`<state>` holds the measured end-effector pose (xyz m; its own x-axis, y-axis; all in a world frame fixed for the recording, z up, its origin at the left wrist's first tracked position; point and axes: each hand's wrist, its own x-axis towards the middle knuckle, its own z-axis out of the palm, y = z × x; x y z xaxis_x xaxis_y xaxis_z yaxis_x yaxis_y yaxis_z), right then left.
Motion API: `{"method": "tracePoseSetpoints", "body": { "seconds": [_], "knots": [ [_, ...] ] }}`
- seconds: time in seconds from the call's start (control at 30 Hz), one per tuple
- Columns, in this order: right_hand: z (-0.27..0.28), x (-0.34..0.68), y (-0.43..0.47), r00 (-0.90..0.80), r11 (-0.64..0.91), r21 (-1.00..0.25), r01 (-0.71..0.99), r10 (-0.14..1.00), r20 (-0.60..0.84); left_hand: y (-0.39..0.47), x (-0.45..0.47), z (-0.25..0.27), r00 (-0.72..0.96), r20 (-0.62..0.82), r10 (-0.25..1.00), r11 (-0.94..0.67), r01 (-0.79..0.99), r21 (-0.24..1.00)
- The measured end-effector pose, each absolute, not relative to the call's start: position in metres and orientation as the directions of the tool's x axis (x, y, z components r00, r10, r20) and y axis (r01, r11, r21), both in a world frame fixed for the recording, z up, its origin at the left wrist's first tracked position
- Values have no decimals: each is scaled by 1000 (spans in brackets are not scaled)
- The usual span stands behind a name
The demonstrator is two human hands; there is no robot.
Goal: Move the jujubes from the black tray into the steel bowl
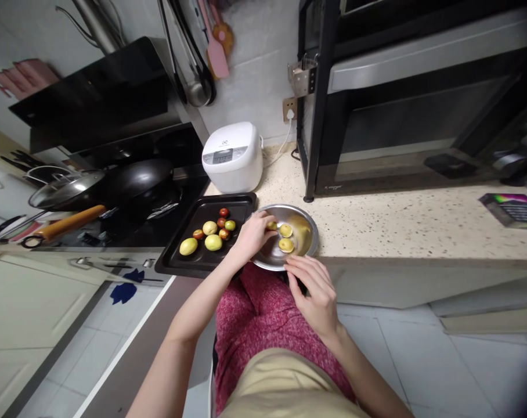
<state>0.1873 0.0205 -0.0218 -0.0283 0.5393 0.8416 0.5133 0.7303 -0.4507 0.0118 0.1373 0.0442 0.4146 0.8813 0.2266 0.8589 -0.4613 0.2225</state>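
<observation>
My left hand (255, 233) reaches over the rim of a steel bowl (312, 216), its fingers closed on a small yellow fruit piece (271, 225). Two more yellow pieces, resembling lemon halves, lie in the bowl: an upper piece (285, 230) and a lower piece (286, 245). By the bowl's near rim, my right hand (314, 288) has its fingers loosely stretched, with nothing visible in them. To the left is a black baking tray (180, 266) holding a yellow lemon (188, 247), another lemon (213, 242), a paler round fruit (210, 227) and several small red and green fruits (224, 223).
Behind the tray stands a white rice cooker (233, 157). A wok (137, 177) and a lidded pan (67, 188) sit on the stove at left, an orange-brown handle (72, 225) jutting forward. A microwave (420, 116) and a small box (512, 211) are on the right.
</observation>
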Motion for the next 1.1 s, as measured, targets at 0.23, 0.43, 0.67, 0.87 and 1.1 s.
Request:
{"method": "tracePoseSetpoints", "body": {
  "seconds": [0.23,0.43,0.67,0.87,1.1],
  "knots": [
    [-23,187,24,-22,733,-462,499,544,839,134,16,47,391,114,913,-406,898,168],
    [-25,189,24,-37,733,-472,490,558,829,127,18,53,339,101,935,-351,925,143],
    [-26,188,24,-50,737,-449,506,544,837,134,22,49,363,117,924,-380,903,200],
    [-24,188,25,-63,744,-427,514,530,846,129,17,48,366,155,917,-395,887,240],
    [-26,188,25,-62,743,-432,511,533,844,116,-34,62,221,331,917,-318,907,275]
  ]
}}
